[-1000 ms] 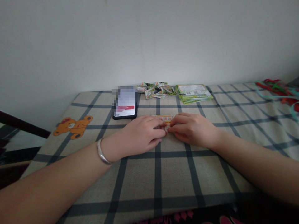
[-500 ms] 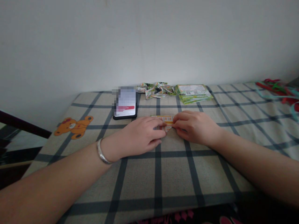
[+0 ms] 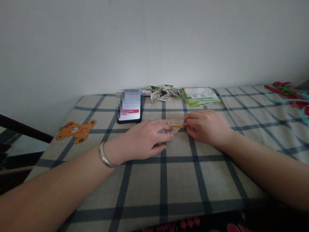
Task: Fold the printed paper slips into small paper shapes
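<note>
On the checked cloth lies a printed paper slip [image 3: 174, 123], orange, yellow and white, with a slanted folded edge at its lower right. My left hand [image 3: 146, 140], a silver bangle at its wrist, rests over the slip's left part with the fingers stretched out and pressing on it. At the slip's right tip, the thumb and fingers of my right hand [image 3: 209, 127] are pinched together on its corner. The left hand covers part of the slip.
A phone [image 3: 130, 108] with a lit screen stands behind my left hand. Folded paper pieces [image 3: 163, 93] and a stack of green leaflets [image 3: 201, 95] sit by the wall. A bear figure [image 3: 76, 131] is at left; coloured ribbons [image 3: 288, 93] lie far right.
My right hand has shifted slightly right and away from the left hand, baring more of the slip's right end. The left hand stays nearly in place.
</note>
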